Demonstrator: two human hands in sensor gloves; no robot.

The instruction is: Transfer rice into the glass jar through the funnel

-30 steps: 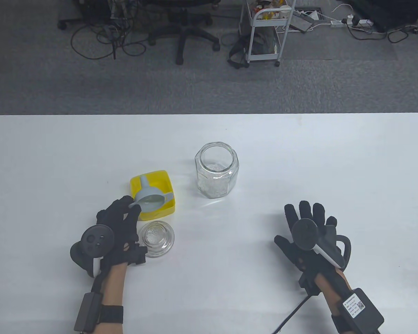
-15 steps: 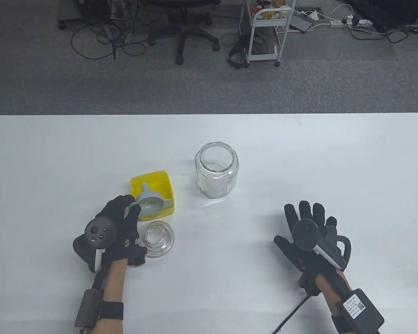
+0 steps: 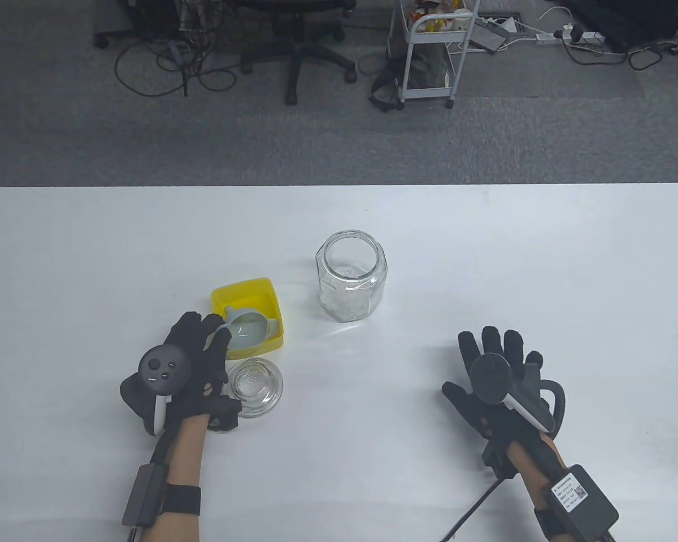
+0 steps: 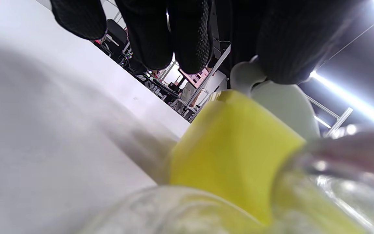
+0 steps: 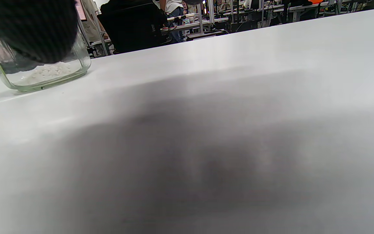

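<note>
A grey funnel [image 3: 247, 329] lies tilted in a yellow box [image 3: 244, 294] left of centre. My left hand [image 3: 212, 332] grips the funnel's rim at its near left side; in the left wrist view the fingers [image 4: 190, 39] close over the funnel [image 4: 284, 104] above the yellow box [image 4: 235, 152]. An open glass jar [image 3: 350, 282] stands upright at the table's middle with a thin layer of rice [image 3: 347, 303] at the bottom. My right hand [image 3: 486, 350] rests flat on the table, fingers spread, right of the jar and apart from it. The jar [image 5: 44, 76] shows in the right wrist view.
A glass lid [image 3: 254, 388] lies on the table just in front of the yellow box, beside my left hand. It fills the blurred bottom of the left wrist view [image 4: 190, 208]. The white table [image 3: 486, 254] ends at a far edge over carpet.
My left hand has moved a little forward and closed on the funnel's rim. The funnel has tipped, its spout now lower in the box. The right hand shifted slightly.
</note>
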